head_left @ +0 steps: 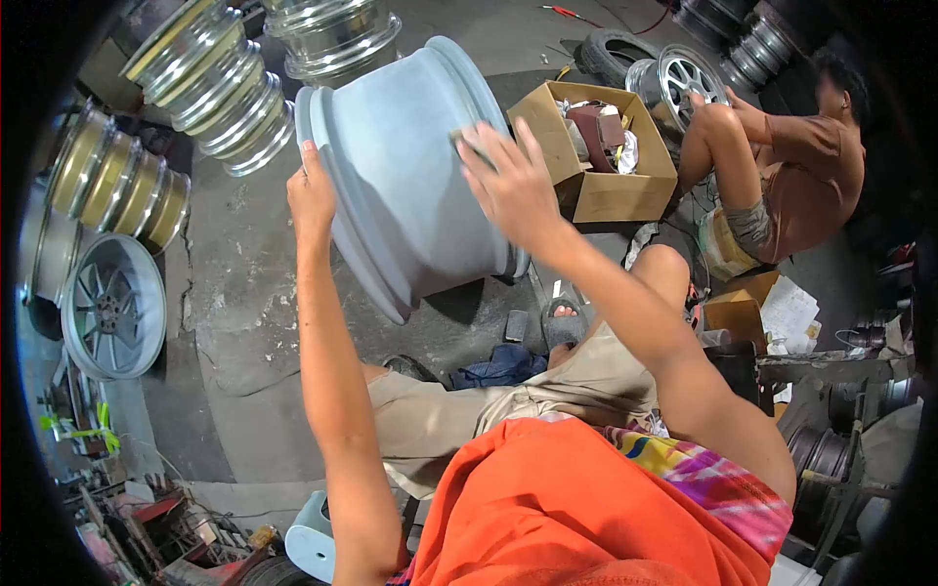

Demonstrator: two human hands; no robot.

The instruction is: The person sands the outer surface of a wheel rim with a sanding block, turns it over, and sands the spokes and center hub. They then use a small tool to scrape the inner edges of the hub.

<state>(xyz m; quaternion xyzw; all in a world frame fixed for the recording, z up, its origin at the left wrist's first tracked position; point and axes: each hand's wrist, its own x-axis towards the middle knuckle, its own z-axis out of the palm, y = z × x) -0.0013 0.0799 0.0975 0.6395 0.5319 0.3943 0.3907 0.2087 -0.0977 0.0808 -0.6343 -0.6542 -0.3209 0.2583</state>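
A grey wheel rim (391,166) lies tilted on its side in front of me, with a dull, matte barrel. My left hand (311,193) grips its left edge, thumb up along the lip. Against the right part of the barrel, my right hand (510,184) presses a small dark sanding pad (457,143); the fingers are slightly blurred and cover most of the pad. On the floor below the rim are a small grey block (515,326) and a dark blue cloth (500,366), close to my sandalled foot.
Stacked shiny rims (220,88) and gold rims (122,176) stand at left, beside a spoked wheel (114,306). A cardboard box (620,198) holds assorted items. Another person (806,186) sits at right, handling a spoked wheel (689,83) near a tyre (616,57).
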